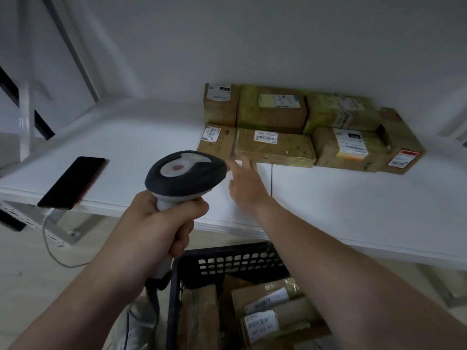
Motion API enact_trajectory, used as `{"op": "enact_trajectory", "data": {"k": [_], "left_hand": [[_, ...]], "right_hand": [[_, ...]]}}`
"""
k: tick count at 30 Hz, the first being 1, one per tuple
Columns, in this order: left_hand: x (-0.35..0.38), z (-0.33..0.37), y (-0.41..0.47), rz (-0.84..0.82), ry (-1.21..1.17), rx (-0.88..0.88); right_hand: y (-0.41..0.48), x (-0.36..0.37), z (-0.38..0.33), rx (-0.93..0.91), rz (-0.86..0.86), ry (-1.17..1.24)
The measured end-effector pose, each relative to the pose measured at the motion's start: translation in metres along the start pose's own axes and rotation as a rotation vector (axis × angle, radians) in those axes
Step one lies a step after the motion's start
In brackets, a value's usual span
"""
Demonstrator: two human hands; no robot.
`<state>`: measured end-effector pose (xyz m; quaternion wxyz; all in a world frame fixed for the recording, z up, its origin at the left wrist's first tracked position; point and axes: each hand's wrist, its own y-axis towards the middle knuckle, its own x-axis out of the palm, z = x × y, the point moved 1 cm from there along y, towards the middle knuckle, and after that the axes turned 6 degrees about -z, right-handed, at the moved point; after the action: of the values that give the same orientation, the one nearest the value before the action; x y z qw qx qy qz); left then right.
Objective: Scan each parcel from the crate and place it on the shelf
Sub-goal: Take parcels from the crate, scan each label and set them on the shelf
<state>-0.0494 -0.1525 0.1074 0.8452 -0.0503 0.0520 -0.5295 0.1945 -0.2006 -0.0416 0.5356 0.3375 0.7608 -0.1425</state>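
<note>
You were working in what looked like a parcel storeroom or small sorting room. A plain white shelf [353, 210], with a slotted metal frame [25, 218] under its left end, stood against a bare white wall [252, 41]. On it brown cardboard parcels [274, 150] lay packed close in rows, most showing a printed shipping label [266, 137] with a barcode. A barcode scanner [185, 173] was out in front of you. Below the shelf edge a dark plastic crate [235, 261] held more labelled parcels [265, 299].
</note>
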Motion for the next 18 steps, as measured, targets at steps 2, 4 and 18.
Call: {"op": "enact_trajectory", "data": {"k": [2, 4, 18], "left_hand": [[0.006, 0.003, 0.000, -0.001, -0.003, 0.001], [0.015, 0.005, -0.002, -0.030, 0.012, 0.000], [0.102, -0.012, -0.025, -0.271, 0.236, -0.021]], "right_hand": [[-0.034, -0.014, 0.006, 0.034, -0.059, 0.034], [-0.074, -0.025, 0.019, -0.039, -0.041, 0.064], [-0.291, -0.066, 0.043, 0.282, -1.031, 0.229]]}}
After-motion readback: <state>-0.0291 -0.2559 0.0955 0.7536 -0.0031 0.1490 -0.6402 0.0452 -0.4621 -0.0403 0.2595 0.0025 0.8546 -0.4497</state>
